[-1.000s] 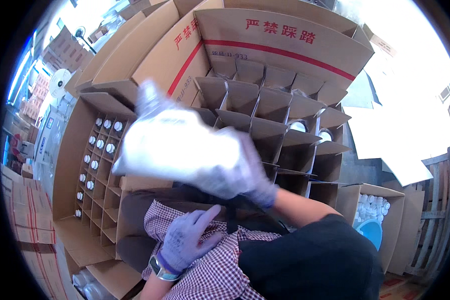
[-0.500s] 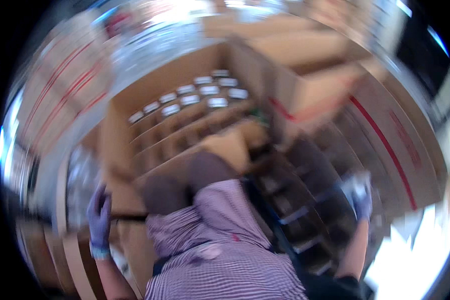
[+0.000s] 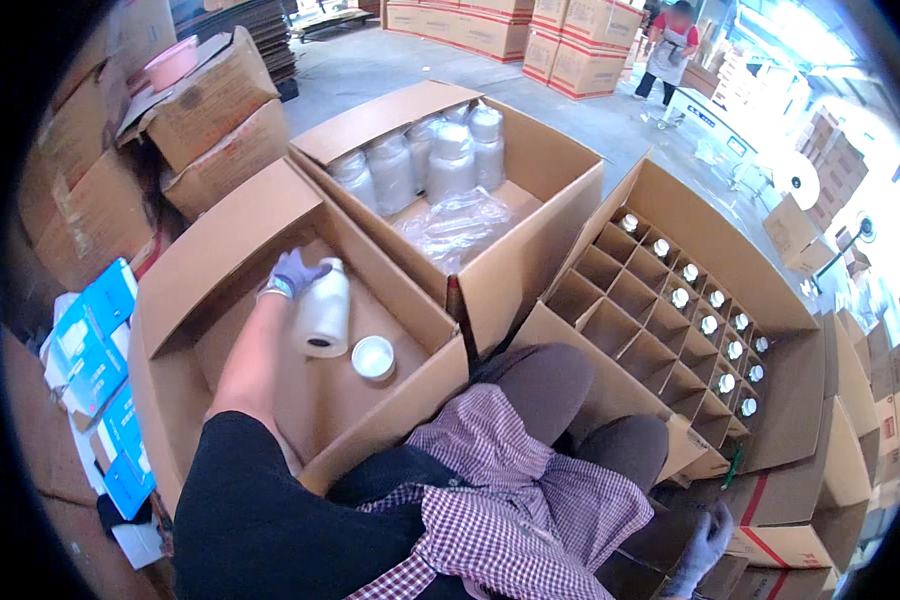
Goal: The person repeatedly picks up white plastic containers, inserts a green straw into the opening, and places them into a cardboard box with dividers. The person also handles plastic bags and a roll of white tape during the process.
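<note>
In the open cardboard box (image 3: 220, 225) at my left, my gloved left hand (image 3: 292, 272) is at the far end of a white roll (image 3: 325, 312) with a dark core hole. Its fingers bend against the roll, which is partly blurred. A round white tub (image 3: 373, 357) sits beside the roll. Far to the right, my gloved right hand (image 3: 708, 545) hangs low over dark cardboard dividers, fingers loosely apart, with nothing visible in them. Ahead of my knees, a divided carton (image 3: 660, 400) holds several white-capped bottles (image 3: 709, 324) in its right-hand cells.
Another open box (image 3: 570, 200) contains several plastic-wrapped white containers (image 3: 452, 160) and crumpled clear film (image 3: 460, 228). Blue-and-white packets (image 3: 95, 350) lie at the left. Worn cartons (image 3: 210, 110) with a pink basin (image 3: 172, 64) stand behind. A person (image 3: 667, 50) stands far off near stacked cartons (image 3: 580, 45).
My view has swung left. My left hand has gone into the left box, to the white roll. My right hand held something whitish and blurred before; now it appears empty.
</note>
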{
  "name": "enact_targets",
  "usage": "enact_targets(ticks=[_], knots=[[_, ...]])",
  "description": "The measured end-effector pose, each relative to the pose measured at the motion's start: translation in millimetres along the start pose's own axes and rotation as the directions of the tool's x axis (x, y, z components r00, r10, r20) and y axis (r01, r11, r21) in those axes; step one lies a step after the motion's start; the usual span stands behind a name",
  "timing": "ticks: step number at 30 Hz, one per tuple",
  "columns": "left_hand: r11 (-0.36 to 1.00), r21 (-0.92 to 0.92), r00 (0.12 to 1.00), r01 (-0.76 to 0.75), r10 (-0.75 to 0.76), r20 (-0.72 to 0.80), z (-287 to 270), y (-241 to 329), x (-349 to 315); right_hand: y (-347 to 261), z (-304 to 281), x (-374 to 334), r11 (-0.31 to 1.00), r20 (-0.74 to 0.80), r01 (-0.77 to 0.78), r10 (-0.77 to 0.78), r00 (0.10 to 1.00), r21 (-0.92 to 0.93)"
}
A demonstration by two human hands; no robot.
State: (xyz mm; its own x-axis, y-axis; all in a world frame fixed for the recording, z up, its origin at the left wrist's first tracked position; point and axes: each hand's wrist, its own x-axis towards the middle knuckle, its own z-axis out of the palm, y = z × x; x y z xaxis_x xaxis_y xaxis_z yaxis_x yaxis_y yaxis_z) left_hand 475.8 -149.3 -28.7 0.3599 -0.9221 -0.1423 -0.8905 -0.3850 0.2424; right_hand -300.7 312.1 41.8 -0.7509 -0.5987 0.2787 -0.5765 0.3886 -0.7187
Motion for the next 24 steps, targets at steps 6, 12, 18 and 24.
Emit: enact_targets(ticks=[6, 12, 18, 24], knots=[[0.937, -0.251, 0.958, 0.241, -0.188, 0.216, 71.9, -14.6, 39.7, -54.9, 51.8, 5.4, 0.968, 0.248, 0.246, -0.226, 0.942, -0.053], [0.816, -0.548, 0.983, -0.184, 0.143, -0.117, 17.1, 8.1, -26.2, -101.4, 70.8, -9.0, 0.991, 0.322, 0.034, -0.075, 0.944, 0.132], [0.547, -0.192, 0.563, -0.815, 0.665, -0.491, -146.1, 145.8, -211.9, -278.9, 106.1, -19.5, 0.863, 0.603, 0.026, -0.373, 0.705, 0.504], [-0.009, 0.139, -0.044, -0.990, 0.967, -0.250, -154.7, 265.6, -332.0, -324.0, 122.0, -37.3, 0.693, 0.241, 0.446, -0.657, 0.715, 0.566]])
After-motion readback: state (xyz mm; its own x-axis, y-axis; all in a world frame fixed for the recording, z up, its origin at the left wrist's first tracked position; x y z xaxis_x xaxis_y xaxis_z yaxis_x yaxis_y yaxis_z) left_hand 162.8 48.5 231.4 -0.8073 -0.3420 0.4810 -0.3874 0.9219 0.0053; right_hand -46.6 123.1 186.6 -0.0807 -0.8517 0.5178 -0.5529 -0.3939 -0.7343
